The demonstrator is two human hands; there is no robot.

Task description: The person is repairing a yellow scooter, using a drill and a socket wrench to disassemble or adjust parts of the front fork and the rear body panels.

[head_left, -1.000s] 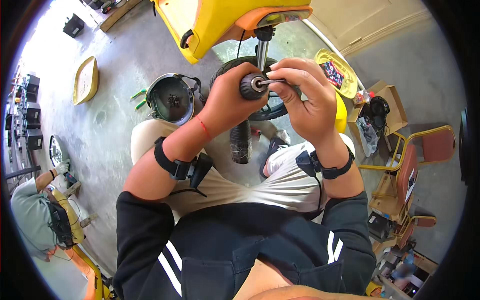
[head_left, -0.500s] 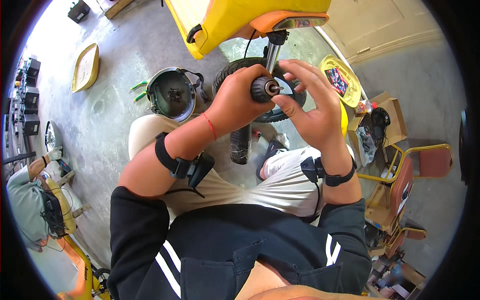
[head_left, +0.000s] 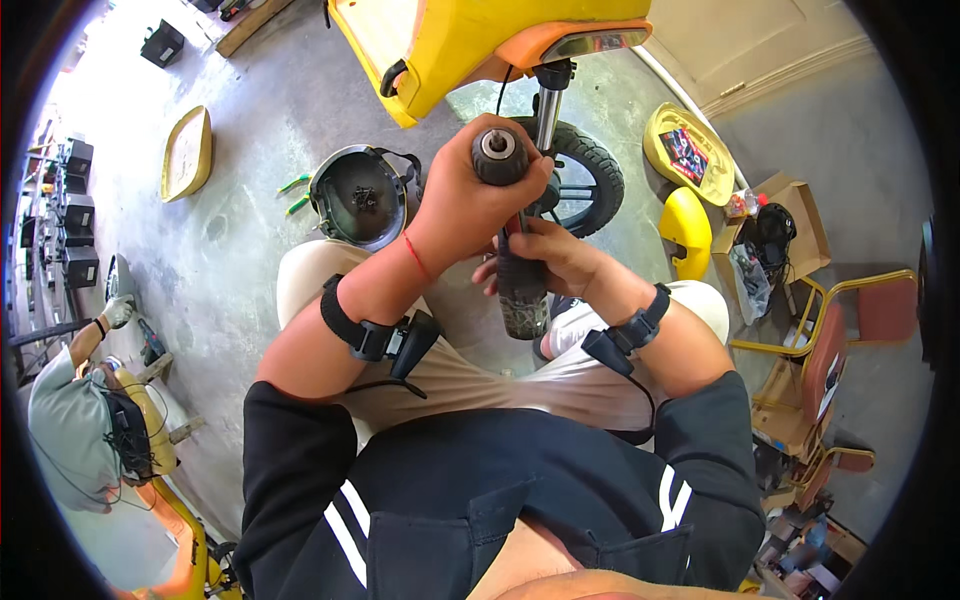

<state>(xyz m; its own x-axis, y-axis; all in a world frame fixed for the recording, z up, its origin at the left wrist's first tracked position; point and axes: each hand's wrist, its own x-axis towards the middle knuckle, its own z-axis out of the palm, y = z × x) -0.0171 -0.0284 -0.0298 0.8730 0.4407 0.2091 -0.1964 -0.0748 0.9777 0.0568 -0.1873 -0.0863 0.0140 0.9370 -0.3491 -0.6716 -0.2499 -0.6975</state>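
Note:
A dark cordless drill [head_left: 522, 295] stands in front of me, its chuck [head_left: 497, 145] turned up toward the camera. My left hand [head_left: 475, 200] is wrapped round its upper end, just at the chuck. My right hand [head_left: 565, 262] is lower, gripping the drill's handle with thumb and fingers. Just beyond is a yellow scooter front [head_left: 450, 50] with orange trim, a silver fork [head_left: 547, 110] and a black tyre [head_left: 607, 180]. An upturned helmet [head_left: 345, 195] holding small dark parts lies left of my hands, beside green-handled pliers [head_left: 298, 203].
Yellow trays [head_left: 185, 150] [head_left: 718, 172] lie either side. A curved yellow panel [head_left: 686, 232], an open cardboard box [head_left: 800, 225] and chairs [head_left: 870, 310] are right. Black boxes [head_left: 80, 215] and another person [head_left: 65, 430], with a gloved hand, are at far left.
The drill has swung from pointing rightward to chuck-up. My right hand has left the bit at the chuck and moved down onto the handle. A long bit no longer shows in the chuck.

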